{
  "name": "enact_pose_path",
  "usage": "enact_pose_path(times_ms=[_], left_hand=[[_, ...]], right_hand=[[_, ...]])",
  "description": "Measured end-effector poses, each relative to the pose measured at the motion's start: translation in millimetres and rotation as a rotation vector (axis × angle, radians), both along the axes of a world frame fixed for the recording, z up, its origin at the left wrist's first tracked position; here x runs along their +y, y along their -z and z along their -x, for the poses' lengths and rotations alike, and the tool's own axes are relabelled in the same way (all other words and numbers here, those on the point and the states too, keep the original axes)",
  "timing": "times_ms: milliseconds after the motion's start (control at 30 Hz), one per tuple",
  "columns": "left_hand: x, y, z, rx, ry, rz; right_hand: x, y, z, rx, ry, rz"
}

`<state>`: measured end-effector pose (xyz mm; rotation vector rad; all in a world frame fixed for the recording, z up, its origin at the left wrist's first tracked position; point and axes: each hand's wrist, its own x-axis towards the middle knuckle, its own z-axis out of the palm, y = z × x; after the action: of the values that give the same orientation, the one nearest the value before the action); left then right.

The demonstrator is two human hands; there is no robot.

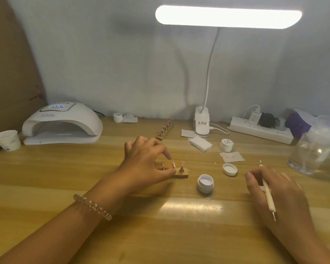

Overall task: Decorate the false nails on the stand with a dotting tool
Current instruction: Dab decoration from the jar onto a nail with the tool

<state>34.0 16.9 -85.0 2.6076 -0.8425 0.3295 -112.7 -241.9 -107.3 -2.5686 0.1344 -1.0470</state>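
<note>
My left hand pinching small wooden stand, centre frame, pink false nails on it, my right hand gripping white dotting tool, lower right

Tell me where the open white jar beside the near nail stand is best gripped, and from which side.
The open jar: pinch across its round side wall, coming from the near side. It stands upright, lid off, so a grip over the mouth would likely dip into the contents.
</note>
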Motion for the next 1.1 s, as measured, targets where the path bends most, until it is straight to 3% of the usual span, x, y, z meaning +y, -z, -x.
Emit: enact_pose_path(times_ms=[500, 633, 733, 800, 933, 1100], left_hand=[[-33.9, -0.6, -2.7, -0.089, 0.082, -0.049], [-36.0, -6.5, 9.8, -0.281, 0.144, -0.127], [-33.5, -9.1, 32.2, -0.368, 0.207, -0.060], [-29.8, -4.6, 48.0, -0.307, 0.275, -0.018], [-21.0, 14.1, 66.1, -0.015, 0.296, 0.087], [-17.7, 22.6, 60.5, 0.126, 0.332, 0.242]], right_hand=[[-3.0, 0.2, 2.1, 0.059, 0.009, -0.001], [2.0, -5.5, 4.8, 0.003, -0.038, -0.197], [12.4, -10.1, 9.1, -0.044, -0.029, -0.406], [23.1, -15.0, 6.5, -0.002, -0.070, -0.575], [41.4, -24.0, -13.9, 0.130, -0.247, -0.954], [52.3, -10.3, -29.8, 0.058, -0.184, -0.988]])
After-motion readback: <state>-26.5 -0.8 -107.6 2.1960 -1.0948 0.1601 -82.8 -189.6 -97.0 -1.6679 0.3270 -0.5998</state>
